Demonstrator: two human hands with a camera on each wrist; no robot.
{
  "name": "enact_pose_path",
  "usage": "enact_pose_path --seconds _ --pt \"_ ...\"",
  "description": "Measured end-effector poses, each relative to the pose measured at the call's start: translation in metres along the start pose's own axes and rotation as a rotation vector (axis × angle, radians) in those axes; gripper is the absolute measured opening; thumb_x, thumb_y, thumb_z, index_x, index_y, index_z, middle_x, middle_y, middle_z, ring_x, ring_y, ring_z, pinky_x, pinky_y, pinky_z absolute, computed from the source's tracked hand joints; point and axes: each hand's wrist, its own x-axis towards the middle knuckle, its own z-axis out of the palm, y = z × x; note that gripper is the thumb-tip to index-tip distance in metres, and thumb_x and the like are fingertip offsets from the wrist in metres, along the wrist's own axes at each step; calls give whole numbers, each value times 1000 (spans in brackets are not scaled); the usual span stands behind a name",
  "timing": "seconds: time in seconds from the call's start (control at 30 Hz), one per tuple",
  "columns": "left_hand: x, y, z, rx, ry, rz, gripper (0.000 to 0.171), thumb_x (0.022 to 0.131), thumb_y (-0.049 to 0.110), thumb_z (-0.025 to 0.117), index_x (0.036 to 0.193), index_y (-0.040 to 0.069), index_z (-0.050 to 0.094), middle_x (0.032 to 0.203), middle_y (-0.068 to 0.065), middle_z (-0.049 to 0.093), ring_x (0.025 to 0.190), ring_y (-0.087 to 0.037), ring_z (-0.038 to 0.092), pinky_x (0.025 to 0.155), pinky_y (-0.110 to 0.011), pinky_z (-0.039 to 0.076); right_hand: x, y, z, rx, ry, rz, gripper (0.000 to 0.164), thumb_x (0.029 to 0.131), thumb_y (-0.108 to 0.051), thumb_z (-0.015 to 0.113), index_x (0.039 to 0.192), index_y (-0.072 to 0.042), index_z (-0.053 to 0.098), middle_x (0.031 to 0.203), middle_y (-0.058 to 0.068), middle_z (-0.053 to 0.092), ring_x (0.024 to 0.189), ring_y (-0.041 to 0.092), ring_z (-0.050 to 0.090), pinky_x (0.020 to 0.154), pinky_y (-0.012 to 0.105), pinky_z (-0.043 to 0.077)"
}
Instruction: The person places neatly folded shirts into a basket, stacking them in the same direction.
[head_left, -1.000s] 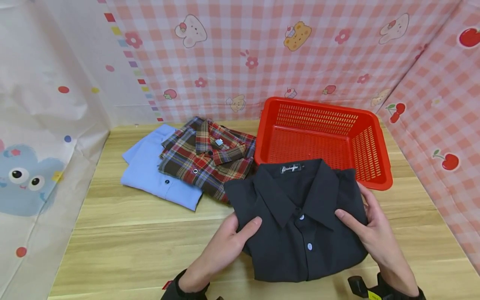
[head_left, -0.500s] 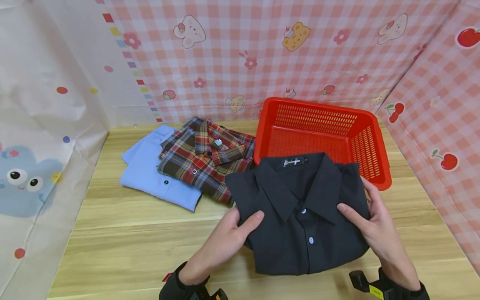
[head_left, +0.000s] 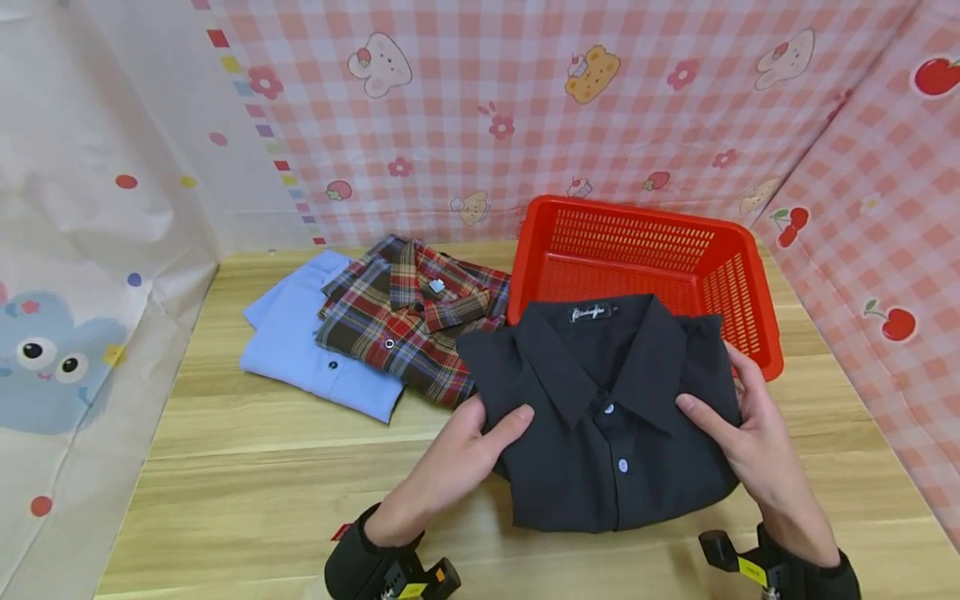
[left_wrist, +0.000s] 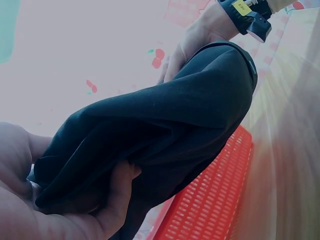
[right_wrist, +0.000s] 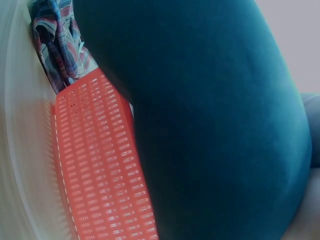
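Note:
A folded black shirt (head_left: 600, 433) with a pointed collar and pale buttons is held up in front of the red basket (head_left: 772, 333), overlapping its near rim in the head view. My left hand (head_left: 465, 450) grips the shirt's left side, thumb on top and fingers underneath. On the opposite side my right hand (head_left: 750, 433) holds it the same way, its thumb lying on the front. In the left wrist view the fingers (left_wrist: 120, 200) curl beneath the dark cloth (left_wrist: 160, 115). The right wrist view is mostly filled by the shirt (right_wrist: 210, 120).
Left of the basket lies a folded plaid shirt (head_left: 420, 333), partly over a folded light blue shirt (head_left: 300, 342). All rest on a wooden table (head_left: 285, 492). Patterned cloth walls (head_left: 450, 108) enclose its back and sides.
Both hands have lifted the black shirt slightly up and forward, so it covers a little more of the basket in the head view. The other shirts and the basket stay put.

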Motion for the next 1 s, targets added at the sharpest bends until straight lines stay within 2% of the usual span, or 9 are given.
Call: enact_pose_path --seconds 0.43,0.57,0.77,1.0 --pt "16 1 -1 -22 -11 -28 55 105 44 57 149 12 47 141 -3 60 127 -18 59 114 -45 43 9 -1 -6 3 6 23 75 98 13 57 160 -15 24 118 -5 75 90 15 77 72 30 62" --pt "20 3 0 -21 2 -10 54 104 43 59 146 11 48 138 -4 62 123 -18 61 111 -43 46 12 0 -7 8 4 5 74 99 13 55 160 -14 25 123 -6 73 95 12 76 76 27 61" --pt "23 9 -1 -3 22 -4 54 101 42 65 144 14 51 135 0 63 122 -16 61 109 -41 47 16 1 -9 12 6 -36 72 99 14 54 159 -12 26 129 -5 69 103 9 73 82 24 60" --pt "29 10 -4 13 11 12 49 99 29 66 141 8 52 135 -6 62 120 -19 61 108 -42 48 18 0 -12 35 21 -25 68 101 11 51 159 -13 26 127 -5 70 100 9 73 81 23 60"
